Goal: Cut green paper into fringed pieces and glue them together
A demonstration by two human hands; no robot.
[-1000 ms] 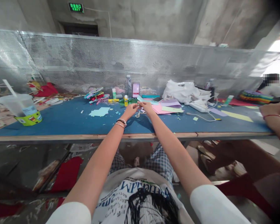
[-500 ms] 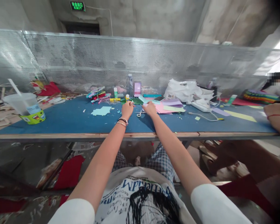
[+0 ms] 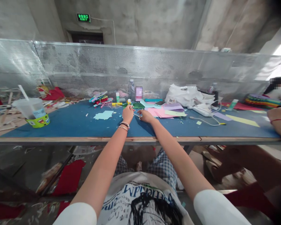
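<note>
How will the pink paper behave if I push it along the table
The pink paper looks thin and flat, so it would probably slide easily and buckle if pushed hard. The pale yellow-green strip lying partly over it may shift too.

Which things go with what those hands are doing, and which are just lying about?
Probably part of the job:
Scissors, in the right hand
Pink paper, beside that hand
Light blue paper
Yellow glue stick, just beyond the left hand

Probably just lying about:
Drink cup with a straw
White plastic bag
Clear bottle
</note>
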